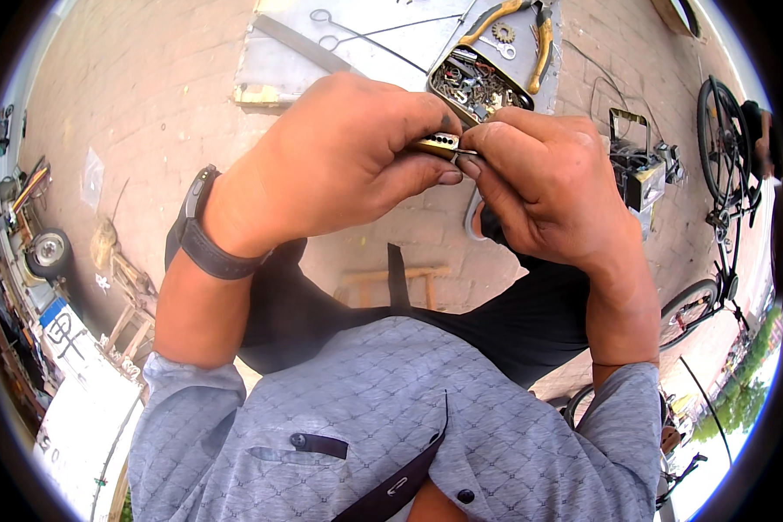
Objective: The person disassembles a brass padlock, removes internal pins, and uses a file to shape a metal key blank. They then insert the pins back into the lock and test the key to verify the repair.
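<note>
Between the thumb and forefinger of my left hand (348,152) is a small brass lock cylinder (439,142) with a row of dark holes along its upper face. My right hand (552,178) pinches a thin metal piece (466,151) against the cylinder's right end. Its exact kind is hard to make out, since the fingertips hide most of it. Just beyond my fingers stands an open tin (478,83) full of small metal parts. Both hands are raised above my lap, close together.
Behind the tin, yellow-and-black pliers (544,48), a small toothed brass wheel (503,32) and a flat metal bar (300,42) lie on a grey board (274,65). A bicycle (724,165) stands at the right. A wheeled cart (50,252) is at the left.
</note>
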Tool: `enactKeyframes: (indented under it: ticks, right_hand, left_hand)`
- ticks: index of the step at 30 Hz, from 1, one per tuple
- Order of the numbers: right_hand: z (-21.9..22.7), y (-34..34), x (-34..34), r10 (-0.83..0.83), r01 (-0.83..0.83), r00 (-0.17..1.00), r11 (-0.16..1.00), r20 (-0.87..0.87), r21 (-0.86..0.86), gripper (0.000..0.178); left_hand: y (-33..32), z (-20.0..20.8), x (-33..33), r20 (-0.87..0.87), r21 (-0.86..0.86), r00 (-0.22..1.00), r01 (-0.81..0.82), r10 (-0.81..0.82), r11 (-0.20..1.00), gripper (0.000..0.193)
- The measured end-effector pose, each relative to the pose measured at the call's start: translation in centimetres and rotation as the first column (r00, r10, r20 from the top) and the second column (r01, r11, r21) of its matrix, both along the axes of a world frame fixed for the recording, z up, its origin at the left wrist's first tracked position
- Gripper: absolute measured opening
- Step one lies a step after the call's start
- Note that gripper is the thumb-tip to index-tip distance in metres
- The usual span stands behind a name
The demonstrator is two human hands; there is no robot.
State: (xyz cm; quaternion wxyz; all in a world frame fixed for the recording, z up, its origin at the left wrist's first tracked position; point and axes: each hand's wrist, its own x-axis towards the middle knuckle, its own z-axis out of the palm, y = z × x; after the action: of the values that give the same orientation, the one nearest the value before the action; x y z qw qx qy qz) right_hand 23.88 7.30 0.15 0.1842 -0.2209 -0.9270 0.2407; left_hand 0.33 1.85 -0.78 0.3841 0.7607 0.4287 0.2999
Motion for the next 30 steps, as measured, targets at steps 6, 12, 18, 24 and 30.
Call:
enactKeyframes:
  ticks: [6, 12, 18, 24, 30]
  right_hand:
    - [0.8, 0.0, 0.5, 0.06, -0.061, 0.998, 0.998, 0.012, 0.023, 0.021]
    - [1.0, -0.4, 0.8, 0.084, -0.085, 0.996, 0.996, 0.022, 0.024, 0.028]
    - [0.9, -1.1, 1.0, 0.092, -0.092, 0.996, 0.995, 0.001, 0.039, 0.03]
    - [0.5, -1.5, 0.9, 0.065, -0.065, 0.998, 0.998, 0.006, -0.02, 0.024]
    - [0.2, -2.2, 0.2, 0.044, -0.043, 0.994, 0.999, 0.097, -0.013, 0.02]
  left_hand:
    - [-0.2, 0.0, 0.0, 0.051, 0.024, 0.999, 0.01, -0.011, 1.0, 0.024]
    - [-0.5, 0.2, -0.4, 0.008, 0.023, 0.999, 0.05, -0.05, 0.998, 0.026]
    - [-1.0, 0.3, -0.4, 0.036, -0.057, 0.997, 0.07, -0.068, 0.996, 0.028]
    - [-1.2, 0.0, -0.5, -0.043, 0.024, 0.996, 0.075, -0.073, 0.997, 0.033]
    - [-1.7, -0.2, -0.3, -0.092, -0.029, 0.992, 0.082, -0.084, 0.996, 0.031]
